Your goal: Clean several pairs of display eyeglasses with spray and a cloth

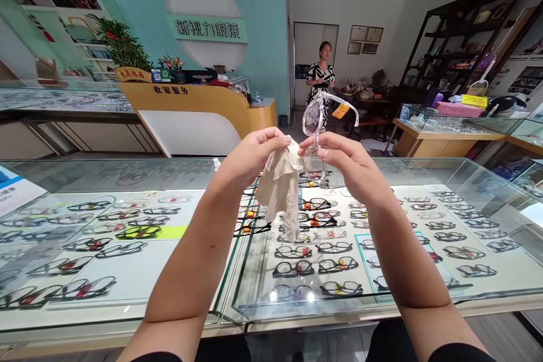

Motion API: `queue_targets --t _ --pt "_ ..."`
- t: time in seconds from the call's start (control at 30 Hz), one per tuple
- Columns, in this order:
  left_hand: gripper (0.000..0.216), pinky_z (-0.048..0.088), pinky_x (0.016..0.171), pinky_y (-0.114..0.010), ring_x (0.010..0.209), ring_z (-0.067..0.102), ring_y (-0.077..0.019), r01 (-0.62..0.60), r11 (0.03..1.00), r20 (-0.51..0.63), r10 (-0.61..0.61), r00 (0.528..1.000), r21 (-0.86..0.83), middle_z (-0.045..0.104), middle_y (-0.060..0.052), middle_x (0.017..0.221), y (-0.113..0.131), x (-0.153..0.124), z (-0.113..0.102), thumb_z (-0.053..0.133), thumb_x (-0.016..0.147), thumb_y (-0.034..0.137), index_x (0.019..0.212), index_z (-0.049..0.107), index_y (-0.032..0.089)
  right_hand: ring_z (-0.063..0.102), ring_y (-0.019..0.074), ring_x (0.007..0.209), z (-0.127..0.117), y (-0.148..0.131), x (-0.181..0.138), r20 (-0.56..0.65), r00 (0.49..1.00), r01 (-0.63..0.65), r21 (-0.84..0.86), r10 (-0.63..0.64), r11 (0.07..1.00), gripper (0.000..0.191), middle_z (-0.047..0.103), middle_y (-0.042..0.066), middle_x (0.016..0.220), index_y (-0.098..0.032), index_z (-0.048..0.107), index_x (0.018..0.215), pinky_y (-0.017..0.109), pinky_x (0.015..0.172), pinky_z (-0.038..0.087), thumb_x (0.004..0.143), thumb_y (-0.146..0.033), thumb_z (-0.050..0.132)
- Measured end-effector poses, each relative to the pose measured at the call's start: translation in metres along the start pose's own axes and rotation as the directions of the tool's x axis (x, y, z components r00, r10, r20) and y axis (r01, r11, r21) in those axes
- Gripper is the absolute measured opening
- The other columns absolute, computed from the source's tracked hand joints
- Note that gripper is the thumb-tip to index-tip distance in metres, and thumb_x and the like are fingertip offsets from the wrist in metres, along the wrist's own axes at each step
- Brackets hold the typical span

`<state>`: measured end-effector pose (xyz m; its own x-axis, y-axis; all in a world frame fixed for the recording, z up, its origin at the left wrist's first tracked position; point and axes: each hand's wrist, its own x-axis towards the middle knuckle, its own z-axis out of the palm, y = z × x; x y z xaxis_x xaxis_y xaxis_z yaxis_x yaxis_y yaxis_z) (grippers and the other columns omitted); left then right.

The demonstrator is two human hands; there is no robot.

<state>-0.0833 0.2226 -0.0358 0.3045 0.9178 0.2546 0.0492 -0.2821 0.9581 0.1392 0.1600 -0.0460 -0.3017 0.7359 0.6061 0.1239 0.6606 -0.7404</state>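
My left hand (259, 150) pinches a cream cleaning cloth (280, 184) with a zigzag edge, which hangs down in folds. Close on its right, my right hand (343, 161) grips a pair of clear-framed eyeglasses (314, 119) between thumb and fingers. The glasses are held on end, one lens above the other, with a temple reaching to the right at the top. An orange tag (340, 111) is on that temple. The cloth hangs beside the lower lens; whether the two touch, I cannot tell. Both hands are raised above the glass counter.
Below my hands stands a glass display counter (254, 312) with rows of eyeglasses (292, 267) inside. Another glass case (449, 124) is at the right. A person (316, 73) stands behind, near a doorway. The wooden cashier desk (203, 103) is at the back left.
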Motion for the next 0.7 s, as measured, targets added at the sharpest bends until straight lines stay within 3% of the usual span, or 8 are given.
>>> queue_targets --t 0.13,0.37,0.7 --pt "0.033 0.031 0.047 -0.021 0.053 0.046 -0.0089 0.006 0.998 -0.102 -0.013 0.995 -0.069 0.055 0.004 0.065 0.003 0.001 0.001 0.089 0.075 0.039 0.076 0.062 0.021 0.072 0.0217 0.114 0.001 0.000 -0.001 0.037 0.999 -0.027 0.029 0.026 0.999 0.023 0.082 0.003 0.113 -0.026 0.083 0.110 0.041 0.107 0.053 0.105 -0.034 0.062" --pt "0.036 0.048 0.054 -0.021 0.061 0.061 -0.0116 -0.067 0.985 -0.212 0.033 0.977 -0.157 0.065 0.001 0.072 0.002 0.000 0.007 0.087 0.083 0.042 0.082 0.058 0.022 0.073 0.0214 0.113 0.002 0.007 0.001 0.085 0.995 -0.058 0.012 0.057 0.998 0.025 0.084 0.003 0.114 -0.025 0.084 0.106 0.041 0.106 0.051 0.108 -0.040 0.063" --pt "0.042 0.057 0.065 -0.026 0.071 0.069 -0.0142 -0.238 0.949 -0.249 0.184 0.951 -0.205 0.069 0.001 0.079 -0.001 -0.006 0.011 0.085 0.093 0.047 0.087 0.050 0.025 0.071 0.0200 0.104 0.004 0.011 0.004 0.047 0.997 -0.065 -0.069 0.068 0.995 0.030 0.083 0.003 0.106 -0.024 0.082 0.096 0.038 0.097 0.051 0.109 -0.045 0.064"
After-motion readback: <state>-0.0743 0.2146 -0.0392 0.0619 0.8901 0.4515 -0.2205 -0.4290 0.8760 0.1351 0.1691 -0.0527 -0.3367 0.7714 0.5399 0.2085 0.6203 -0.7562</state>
